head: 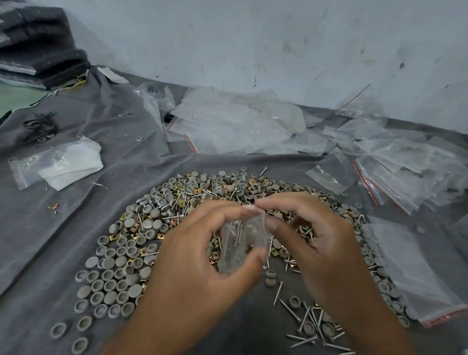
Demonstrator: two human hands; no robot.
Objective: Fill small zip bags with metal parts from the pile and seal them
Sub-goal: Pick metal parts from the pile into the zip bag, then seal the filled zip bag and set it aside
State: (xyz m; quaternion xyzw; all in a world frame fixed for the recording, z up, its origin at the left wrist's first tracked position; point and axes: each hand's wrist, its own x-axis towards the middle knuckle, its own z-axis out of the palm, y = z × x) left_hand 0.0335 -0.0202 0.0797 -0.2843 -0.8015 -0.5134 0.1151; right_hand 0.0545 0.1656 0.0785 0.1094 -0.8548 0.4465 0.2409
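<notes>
Over the middle of the grey cloth (39, 217), as seen from the head camera, both hands held one small clear zip bag (242, 243) upright above the pile of parts (168, 208).

Left hand (205, 262): fingers curled, thumb and forefinger pinching the bag along its left side and lower corner. Right hand (320, 241): fingers bent, thumb and forefinger pinching the top edge of the bag at its right. Several nails showed through the plastic, points down; what else lay inside was too blurred to tell.

Pile: grey round caps (116, 274), brass-coloured square clips (114, 236) and nails, spread in a broad arc beneath and around the hands. A looser scatter of nails (313, 326) lay just near the right forearm, with a few caps among them.

Behind the pile, along the foot of the stained pale wall (268, 24): a loose heap of empty zip bags (232, 120) with red seal strips, running on to the right. One larger bag (417, 272) lay flat at the right edge of the pile.

Left side of the cloth: a bag with white paper (69, 165) lying on it, and a small tangle of black wire rings (40, 129) beyond. Far left corner: a stack of dark foam pads (32, 43).
</notes>
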